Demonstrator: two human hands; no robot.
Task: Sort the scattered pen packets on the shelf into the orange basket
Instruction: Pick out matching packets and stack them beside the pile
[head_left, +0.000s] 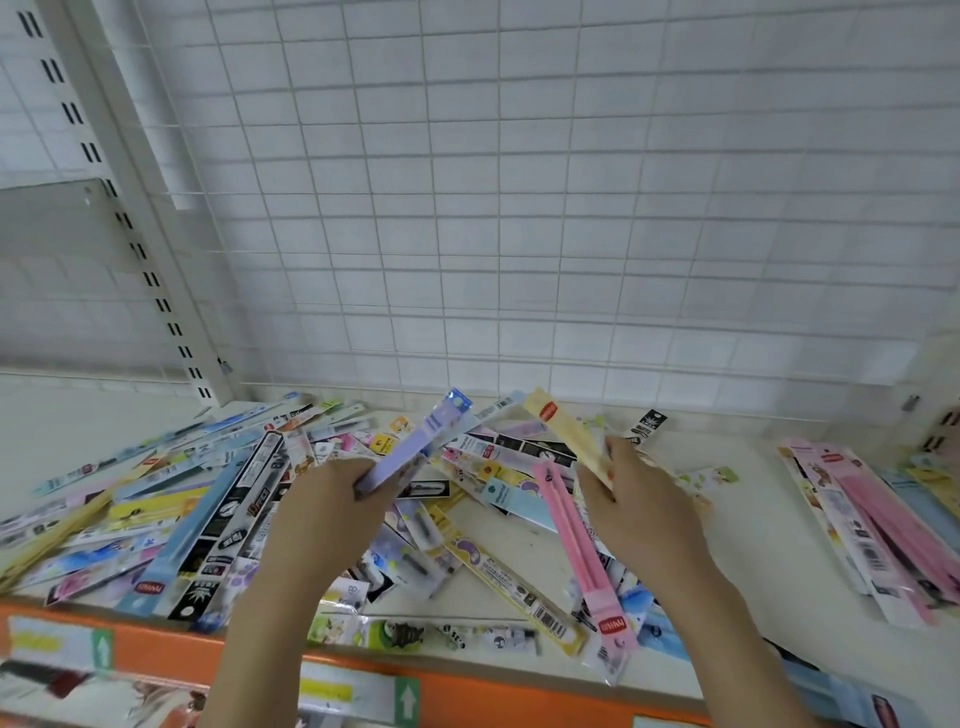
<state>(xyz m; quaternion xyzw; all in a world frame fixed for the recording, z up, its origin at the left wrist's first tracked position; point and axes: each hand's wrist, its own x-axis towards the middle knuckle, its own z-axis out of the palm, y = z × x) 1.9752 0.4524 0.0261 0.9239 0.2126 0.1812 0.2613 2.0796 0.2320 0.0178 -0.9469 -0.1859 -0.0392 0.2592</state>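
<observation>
The left hand (332, 488) grips a purple packet (415, 441) and the right hand (639, 499) grips a yellow packet (566, 436), both lifted off the pile (218, 499), likely to carry away. More packets cover the shelf (753, 519); I see no orange basket.

A heap of pen packets (218, 499) covers the shelf (753, 545) at left and centre; a smaller stack of packets (862, 525) lies apart at right; the wire grid (519, 208) stands behind both
</observation>
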